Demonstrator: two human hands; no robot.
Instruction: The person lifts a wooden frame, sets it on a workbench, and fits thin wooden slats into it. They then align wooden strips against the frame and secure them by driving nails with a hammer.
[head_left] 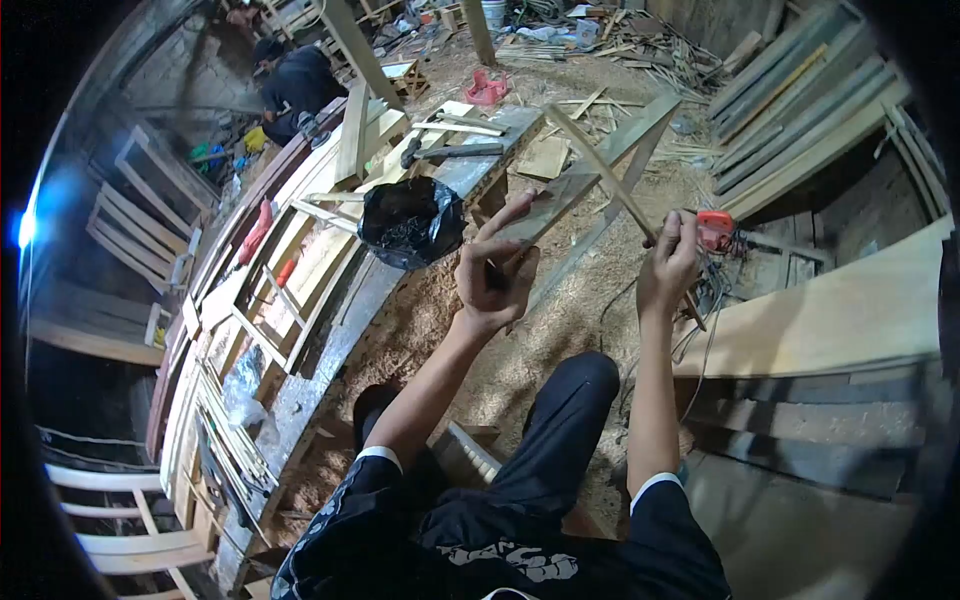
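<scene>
My left hand (495, 268) is closed at the near end of a flat wooden board (575, 190), its index finger stretched along it and its thumb below. The board slants away to the upper right, where a second narrow piece (628, 190) meets it at a sharp angle. My right hand (668, 262) is closed around a thin wooden strip (603, 168), which points up and left across the board. Left of my left hand, an open black plastic bag (410, 225) with dark contents sits at the workbench edge. A hammer (460, 151) lies on the bench beyond it.
Wooden frames and slats cover the workbench (340, 350) on my left. A red power tool (714, 230) with a cord is beyond my right hand. A wide pale board (820, 310) stands at right. Sawdust covers the floor (560, 330). A person (300, 85) crouches at back left.
</scene>
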